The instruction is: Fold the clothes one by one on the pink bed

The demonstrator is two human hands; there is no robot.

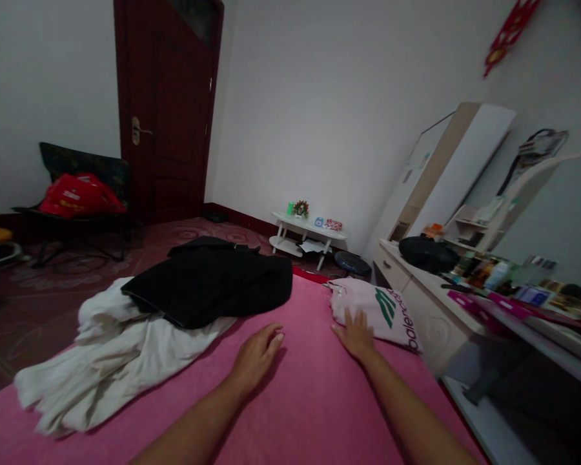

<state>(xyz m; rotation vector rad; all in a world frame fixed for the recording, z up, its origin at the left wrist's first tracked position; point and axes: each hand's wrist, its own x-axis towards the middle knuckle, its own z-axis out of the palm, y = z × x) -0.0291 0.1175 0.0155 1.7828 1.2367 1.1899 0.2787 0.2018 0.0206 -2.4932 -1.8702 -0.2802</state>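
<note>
My right hand (pixel 357 334) lies with spread fingers on the near left edge of a folded light pink shirt (pixel 365 303), which bears a green logo and dark lettering. Over the pink bedspread (pixel 305 387), my left hand (pixel 259 355) is held with loosely curled fingers apart and nothing in them. To its left a black garment (pixel 213 281) lies in a loose heap. Partly under that heap spreads a crumpled white garment (pixel 121 361).
A dresser (pixel 436 323) with a mirror, a black bag (pixel 428 253) and several cosmetics stands along the right side. Beyond the bed is a low white table (pixel 310 227). A folding chair (pixel 84 161) holding a red bag (pixel 80 195) stands at left, near a dark red door (pixel 172 123).
</note>
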